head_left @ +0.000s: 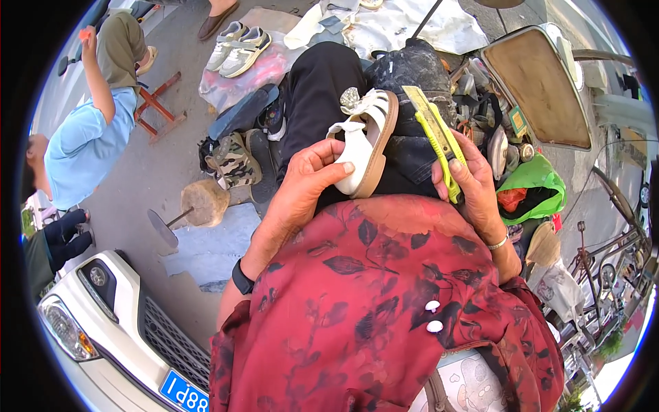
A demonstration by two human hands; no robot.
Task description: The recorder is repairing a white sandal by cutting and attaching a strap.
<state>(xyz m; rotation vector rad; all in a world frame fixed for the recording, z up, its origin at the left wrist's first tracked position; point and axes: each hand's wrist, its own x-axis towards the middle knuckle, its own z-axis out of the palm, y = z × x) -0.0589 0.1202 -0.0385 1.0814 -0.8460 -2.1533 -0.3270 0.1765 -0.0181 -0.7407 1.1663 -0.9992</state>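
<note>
My left hand is closed around the heel of a small white sandal, its thumb pressed on the back part. The sandal has open straps, a shiny ornament at the toe and a tan sole; it is tilted, toe pointing away from me, sole edge facing right. In my right hand is a yellow-green utility knife. Its blade is slid out and points up and away, just right of the sandal and apart from it. Both hands are above my lap, where dark cloth covers my knees.
Grey sneakers sit on plastic at the far left. A camouflage shoe and a wooden block are on the ground to my left. At right are a green bag, clutter and a brown panel. A white car stands near left; a person is beyond.
</note>
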